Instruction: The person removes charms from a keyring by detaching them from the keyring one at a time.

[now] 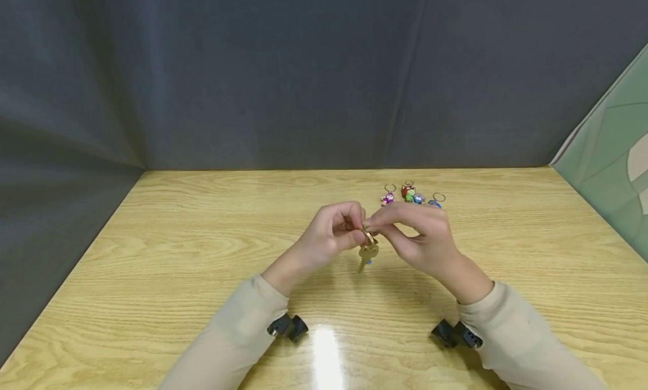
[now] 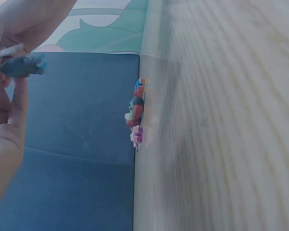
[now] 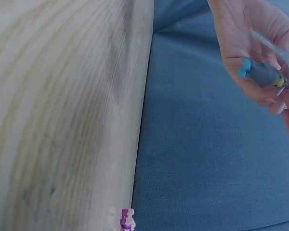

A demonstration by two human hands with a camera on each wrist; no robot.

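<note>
Two hands work a key ring.
Left hand (image 1: pixel 329 236) and right hand (image 1: pixel 422 235) pinch the ring, brass key (image 1: pixel 365 256) dangling free for access.

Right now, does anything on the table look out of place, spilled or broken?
Nothing stands out. The left hand and right hand pinch a key ring with a brass key above the wooden table. Behind them, small colourful keychain charms lie in a loose cluster, none visibly damaged.
</note>
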